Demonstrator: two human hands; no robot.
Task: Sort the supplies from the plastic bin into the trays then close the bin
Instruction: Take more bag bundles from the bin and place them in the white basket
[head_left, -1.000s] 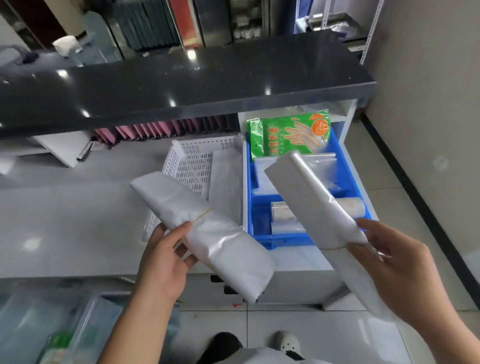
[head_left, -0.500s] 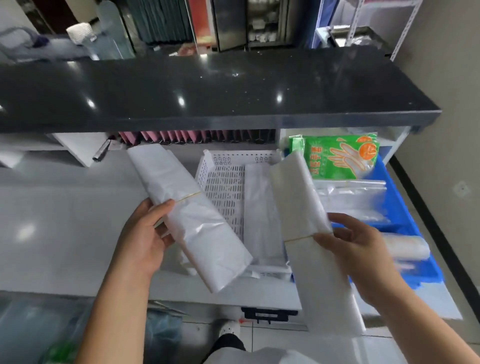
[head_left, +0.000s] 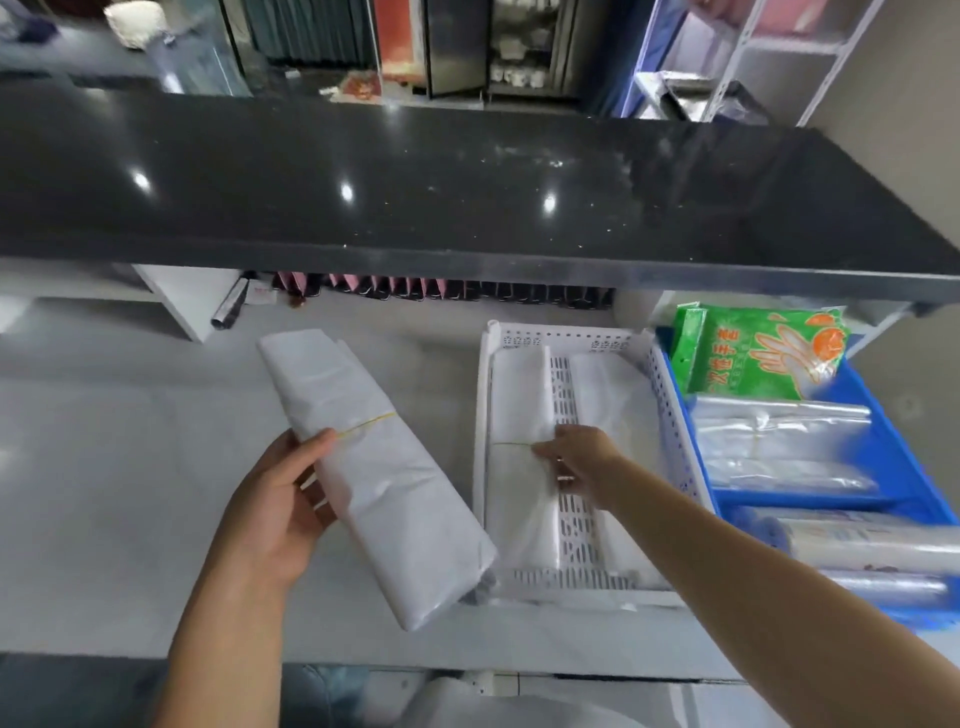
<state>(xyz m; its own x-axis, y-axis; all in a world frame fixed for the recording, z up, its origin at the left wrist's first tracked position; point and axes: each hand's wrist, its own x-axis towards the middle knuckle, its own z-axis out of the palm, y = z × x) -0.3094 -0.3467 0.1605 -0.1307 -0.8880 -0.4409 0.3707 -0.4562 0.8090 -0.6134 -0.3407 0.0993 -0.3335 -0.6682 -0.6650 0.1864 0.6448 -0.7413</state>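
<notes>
Head view: right hand (head_left: 574, 460) pinches a banded bag bundle (head_left: 519, 415), laying it inside the white tray (head_left: 670, 415) (sorting). Left hand (head_left: 280, 514) grips a second bundle (head_left: 374, 467) left of the tray, probably queued next.

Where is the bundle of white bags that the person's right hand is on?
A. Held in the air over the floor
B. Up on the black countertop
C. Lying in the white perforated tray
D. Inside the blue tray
C: the right hand grips a white bag bundle that lies along the left side of the white perforated tray, beside the blue tray.
</notes>
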